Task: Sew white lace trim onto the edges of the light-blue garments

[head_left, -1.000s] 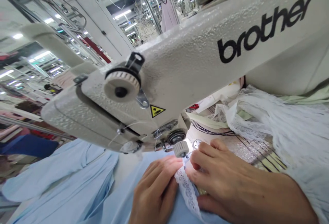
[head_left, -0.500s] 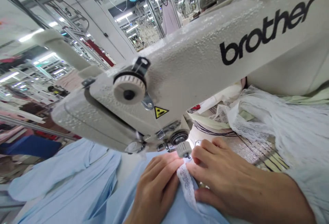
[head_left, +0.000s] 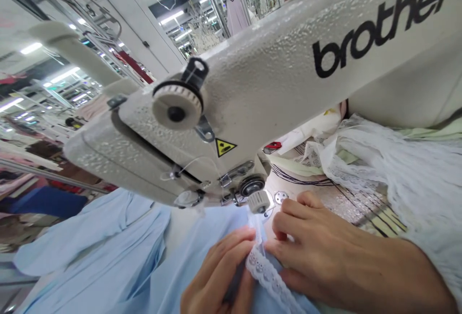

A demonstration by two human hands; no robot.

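Note:
A white lace trim (head_left: pixel 266 271) runs along the edge of a light blue fabric (head_left: pixel 206 230) below the needle area of a white sewing machine (head_left: pixel 260 97). My left hand (head_left: pixel 224 267) lies left of the trim, its thumb and fingers closed on the lace and the fabric beneath. On the other side, my right hand (head_left: pixel 325 249) has its fingers curled together at the fabric edge; what sits between the fingertips is partly hidden. Both hands are just in front of a white ribbed knob (head_left: pixel 258 201) on the machine head.
White lace (head_left: pixel 382 160) is heaped to the right of the machine, beside dark threads (head_left: pixel 306 178). A red-handled tool (head_left: pixel 272 146) lies behind the machine head. More blue fabric pieces (head_left: pixel 94 251) spread over the left side. The machine arm overhangs the work.
My left hand has slid back toward me, away from the needle area, baring more lace and blue fabric there. The lace now slants more to the right. My right hand stays nearly in place.

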